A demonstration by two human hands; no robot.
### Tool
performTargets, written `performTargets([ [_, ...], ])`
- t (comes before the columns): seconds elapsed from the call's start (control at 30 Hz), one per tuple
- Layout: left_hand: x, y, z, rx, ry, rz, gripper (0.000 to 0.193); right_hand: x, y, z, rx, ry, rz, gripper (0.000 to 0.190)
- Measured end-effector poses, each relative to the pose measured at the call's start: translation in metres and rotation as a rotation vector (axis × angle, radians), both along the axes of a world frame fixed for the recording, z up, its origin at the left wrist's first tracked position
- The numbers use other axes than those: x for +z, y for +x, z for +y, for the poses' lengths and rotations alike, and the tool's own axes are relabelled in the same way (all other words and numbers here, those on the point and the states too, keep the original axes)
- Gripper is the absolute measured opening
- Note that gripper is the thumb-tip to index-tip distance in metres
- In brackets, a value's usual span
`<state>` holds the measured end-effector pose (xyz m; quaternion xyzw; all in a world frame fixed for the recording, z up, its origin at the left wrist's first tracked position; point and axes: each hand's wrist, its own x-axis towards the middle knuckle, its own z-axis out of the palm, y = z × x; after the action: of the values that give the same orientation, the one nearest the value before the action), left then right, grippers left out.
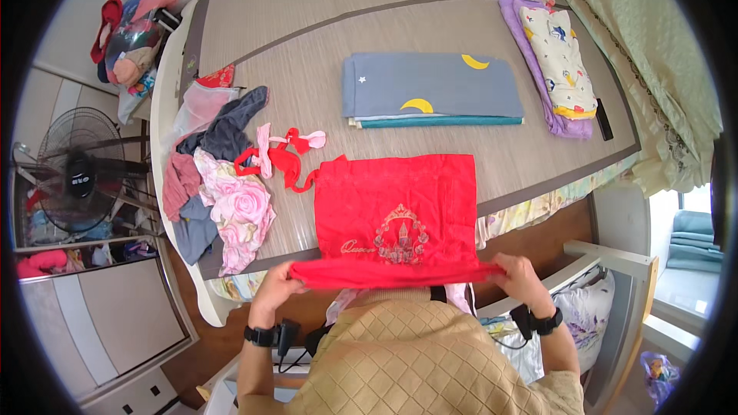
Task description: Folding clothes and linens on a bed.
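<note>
A red cloth bag [398, 207] with a printed castle emblem lies at the bed's near edge, its far part flat on the mat. My left hand [279, 285] grips the left end of its near edge, and my right hand [519, 278] grips the right end. That edge is bunched, slightly blurred, and stretched between both hands in front of my body. Red ties [288, 164] and pink ties lie by the bag's far left corner. Beyond the bag rests a folded blue-grey cloth [432, 85] with yellow moons, over a teal layer.
A heap of clothes, with rose-patterned fabric [239, 213], covers the mat's left side. Folded purple cloth [533, 63] and white patterned cloth [562, 63] lie at the right, near a black phone-like object [604, 119]. A fan [81, 170] stands left, a white wooden frame [617, 259] right.
</note>
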<state>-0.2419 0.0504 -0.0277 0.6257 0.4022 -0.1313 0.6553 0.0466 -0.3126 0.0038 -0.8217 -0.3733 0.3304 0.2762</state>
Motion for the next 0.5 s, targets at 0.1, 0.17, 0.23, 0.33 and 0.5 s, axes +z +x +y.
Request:
performTargets([
  [0.1,-0.023,0.027,0.021,0.063,-0.017,-0.004,0.027,-0.018,0.029,0.021,-0.043,-0.056,0.012,0.018],
  [0.17,-0.038,0.053,0.036,0.136,0.026,0.026,0.029,-0.031,0.05,0.046,-0.143,0.007,-0.048,0.019],
  [0.23,-0.057,0.086,0.055,0.187,0.092,0.045,0.034,-0.06,0.079,0.074,-0.16,0.005,-0.151,0.025],
  [0.33,-0.1,0.119,0.077,0.244,0.165,0.033,0.051,-0.11,0.102,0.102,-0.24,0.06,-0.118,0.039],
  [0.5,-0.17,0.096,0.056,0.35,0.34,0.007,0.066,-0.156,0.076,0.093,-0.144,-0.02,-0.432,0.068],
])
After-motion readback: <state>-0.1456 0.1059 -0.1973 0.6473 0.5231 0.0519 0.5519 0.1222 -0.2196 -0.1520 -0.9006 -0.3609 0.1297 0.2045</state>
